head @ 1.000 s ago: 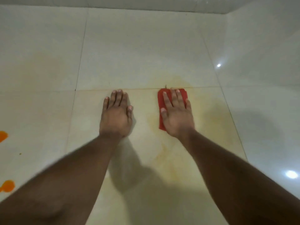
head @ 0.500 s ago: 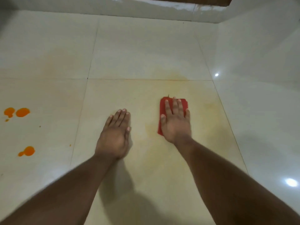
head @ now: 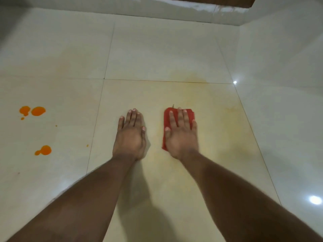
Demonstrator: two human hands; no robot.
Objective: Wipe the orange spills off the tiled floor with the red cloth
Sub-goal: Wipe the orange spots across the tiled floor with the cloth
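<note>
My right hand [head: 181, 137] lies flat, palm down, on the folded red cloth [head: 167, 117], pressing it onto the cream tiled floor [head: 157, 49]. Only the cloth's left edge and far end show past my fingers. My left hand [head: 130, 137] rests flat on the bare tile just left of it, holding nothing. Wet orange spills sit far to the left: a pair of blobs [head: 32, 111] and a lower blob [head: 43, 150], with tiny specks near them. A faint yellow smear [head: 192, 79] stains the tile around and beyond the cloth.
A white wall [head: 288, 49] rises on the right and another runs along the far edge, with a brown strip [head: 209, 0] at the top. Dark grout lines cross the floor. Light reflections glint on the right-hand tiles.
The view has shifted so the orange spills on the left come further into sight. Both hands have slid back toward me from the grout line, the cloth staying under my right palm.
</note>
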